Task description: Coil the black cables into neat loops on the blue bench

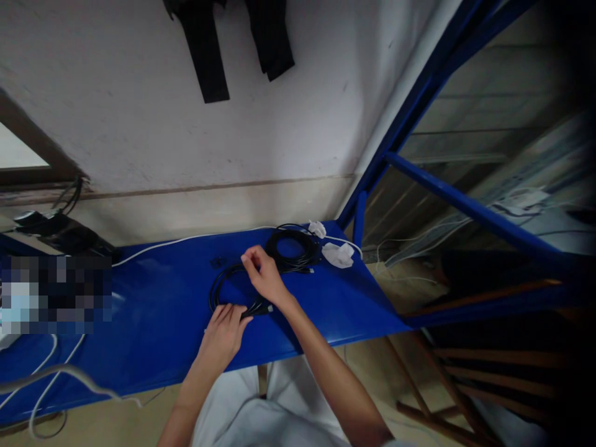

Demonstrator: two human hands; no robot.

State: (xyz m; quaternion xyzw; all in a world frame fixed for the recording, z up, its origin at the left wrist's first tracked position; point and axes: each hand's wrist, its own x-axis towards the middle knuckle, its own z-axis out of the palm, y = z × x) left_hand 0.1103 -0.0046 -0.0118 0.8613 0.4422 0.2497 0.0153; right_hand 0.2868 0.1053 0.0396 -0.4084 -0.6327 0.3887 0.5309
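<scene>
A coiled black cable (215, 289) lies on the blue table (162, 310) in front of me. My left hand (222, 332) is closed over the near side of this coil, close to a plug end (267, 308). Above the far side of the coil is my right hand (264, 273), its fingers pinched together; whatever they hold, if anything, is too small to make out. Right behind that hand rests a second black cable coil (289, 265), with a plug (307, 270) poking out. Small black pieces (216, 262) sit left of my right hand.
Crumpled white pieces (338, 255) lie at the table's right end. A white cord (186, 238) runs along the wall side. White cables (69, 370) and a blurred-out patch are at left. A blue metal frame (447, 186) rises at right, near a wooden chair (493, 375).
</scene>
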